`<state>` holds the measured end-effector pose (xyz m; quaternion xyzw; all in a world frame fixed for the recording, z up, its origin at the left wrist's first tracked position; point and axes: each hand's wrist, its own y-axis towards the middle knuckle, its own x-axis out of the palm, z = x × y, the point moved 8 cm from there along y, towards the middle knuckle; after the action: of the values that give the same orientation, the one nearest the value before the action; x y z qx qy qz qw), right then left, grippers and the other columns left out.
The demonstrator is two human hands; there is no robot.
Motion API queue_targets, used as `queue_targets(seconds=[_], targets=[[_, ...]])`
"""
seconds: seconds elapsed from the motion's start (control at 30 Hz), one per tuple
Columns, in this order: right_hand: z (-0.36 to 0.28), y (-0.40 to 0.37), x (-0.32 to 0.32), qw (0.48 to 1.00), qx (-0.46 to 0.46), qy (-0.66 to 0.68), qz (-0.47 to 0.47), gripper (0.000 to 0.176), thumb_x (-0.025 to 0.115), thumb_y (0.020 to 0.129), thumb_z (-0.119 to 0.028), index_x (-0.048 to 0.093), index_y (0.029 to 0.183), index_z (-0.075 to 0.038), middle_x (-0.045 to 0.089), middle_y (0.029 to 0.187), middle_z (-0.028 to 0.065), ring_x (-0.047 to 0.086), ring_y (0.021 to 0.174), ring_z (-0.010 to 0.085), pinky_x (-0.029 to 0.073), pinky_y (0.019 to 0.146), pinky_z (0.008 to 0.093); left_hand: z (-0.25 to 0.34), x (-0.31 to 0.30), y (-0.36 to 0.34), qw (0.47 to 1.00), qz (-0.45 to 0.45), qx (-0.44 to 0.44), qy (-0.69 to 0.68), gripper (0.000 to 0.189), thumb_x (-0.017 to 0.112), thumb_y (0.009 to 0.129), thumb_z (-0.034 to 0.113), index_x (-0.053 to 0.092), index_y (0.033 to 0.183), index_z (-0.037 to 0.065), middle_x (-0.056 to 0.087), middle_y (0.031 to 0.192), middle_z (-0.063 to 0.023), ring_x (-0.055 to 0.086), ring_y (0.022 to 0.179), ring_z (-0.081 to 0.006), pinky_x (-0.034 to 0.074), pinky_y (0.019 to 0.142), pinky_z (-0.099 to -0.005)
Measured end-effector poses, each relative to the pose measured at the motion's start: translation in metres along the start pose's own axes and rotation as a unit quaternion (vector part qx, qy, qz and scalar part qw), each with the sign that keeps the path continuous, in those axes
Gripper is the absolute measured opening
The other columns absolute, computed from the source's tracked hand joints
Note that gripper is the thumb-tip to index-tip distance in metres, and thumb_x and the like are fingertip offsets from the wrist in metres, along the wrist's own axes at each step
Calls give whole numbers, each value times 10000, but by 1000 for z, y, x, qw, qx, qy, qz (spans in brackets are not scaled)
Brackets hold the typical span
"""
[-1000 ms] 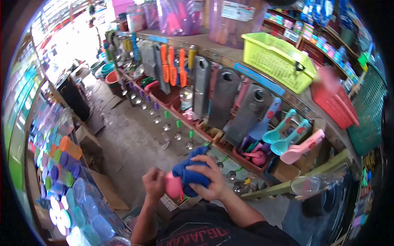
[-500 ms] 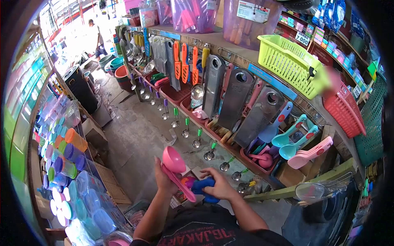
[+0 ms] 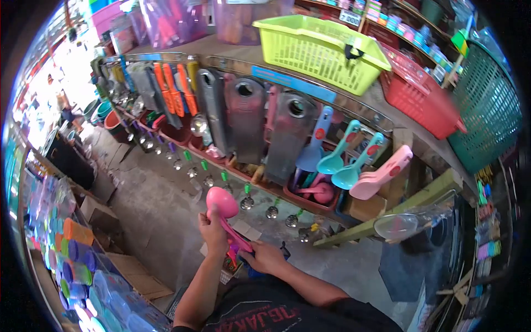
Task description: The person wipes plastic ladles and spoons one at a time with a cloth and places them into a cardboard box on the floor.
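1. The left hand [image 3: 213, 231] is closed round the pink scoop [image 3: 223, 202] just under its bowl. The scoop is held up in front of the chest, bowl uppermost and handle slanting down to the right.
2. The right hand [image 3: 266, 257] has its fingers curled over the blue cloth [image 3: 253, 272] at the handle's lower end. Whether it also grips the handle cannot be told.
3. Risk: the left-hand hold is narrow and high on the scoop. A hard pull with the cloth could twist the scoop out of that hand and drop it on the concrete floor [image 3: 160, 221].
4. Risk: the cloth is bunched and mostly hidden under the palm. A loose end could slip free and fall.
5. Risk: the hanging ladles [image 3: 247, 203] are near, just beyond the bowl. A forward swing could knock them.
6. Change: a second ago the cloth covered the bowl. Half a second ago it showed plainly in the right hand, and now it is largely covered.
7. Change: the view has turned, so the green basket [image 3: 321, 50] sits nearer centre.
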<state>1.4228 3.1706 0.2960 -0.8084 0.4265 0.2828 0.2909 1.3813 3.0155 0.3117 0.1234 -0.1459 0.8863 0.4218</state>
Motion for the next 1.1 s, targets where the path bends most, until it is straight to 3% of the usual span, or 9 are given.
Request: queue_targets(seconds=[0.2,0.27,0.37,0.53,0.67,0.73,0.83,1.07,1.1], targets=[[68,-22,15,992,126,10,-24,460,476,852,-436,548,1067,-35,595,989,218,581,921,360,462,762,453,-65,56,-43,930,-168,39,325,384,734,725,253,505,897,-3,541,750,-65,534,675,-147,452,608,-284],[105,-26,37,989,139,19,-48,418,507,853,-397,553,1046,-29,601,987,208,590,922,341,465,765,440,-86,77,-56,919,-219,3,328,441,746,702,260,506,960,-6,559,786,-87,560,711,-170,467,644,-299],[149,-30,32,933,121,336,54,271,611,827,-194,546,1027,-23,620,900,78,573,819,147,463,717,308,-112,92,-69,890,-313,-37,329,541,757,676,272,498,1063,-3,586,849,-125,598,767,-210,488,698,-323],[221,-10,-18,935,155,305,90,253,598,840,-198,547,1018,-26,596,814,38,541,762,108,447,689,281,-145,99,-85,832,-430,-133,324,514,695,741,249,493,1144,4,577,1054,-188,608,880,-260,490,759,-338],[250,27,-67,945,189,252,91,285,604,836,-230,548,1037,-35,575,832,26,531,784,105,438,708,272,-151,124,-78,836,-448,-83,305,524,654,776,284,482,1186,6,546,1129,-204,584,962,-289,453,848,-365],[251,46,-77,880,183,423,116,322,608,829,-259,549,1048,-31,569,923,25,528,836,124,427,747,272,-150,153,-74,790,-475,23,386,602,623,797,320,411,1270,13,494,1198,-226,492,1118,-319,378,933,-398],[282,69,-86,875,185,432,113,388,605,827,-268,526,1134,-44,570,987,45,551,853,143,440,746,271,-165,184,-61,787,-441,83,424,659,566,805,416,382,1299,21,410,1286,-244,392,1199,-366,285,1007,-426],[329,89,-86,797,214,560,76,364,609,818,-320,566,1077,-69,600,917,43,594,752,161,485,630,292,-207,211,-43,809,-424,-10,408,714,522,803,486,351,1335,43,327,1362,-231,328,1242,-395,238,1037,-421],[342,87,-84,801,298,511,90,357,618,808,-338,585,1045,-72,606,884,40,594,754,159,486,629,300,-211,213,-40,821,-415,-3,393,694,526,803,475,371,1322,41,333,1361,-225,342,1240,-377,257,1037,-406]])
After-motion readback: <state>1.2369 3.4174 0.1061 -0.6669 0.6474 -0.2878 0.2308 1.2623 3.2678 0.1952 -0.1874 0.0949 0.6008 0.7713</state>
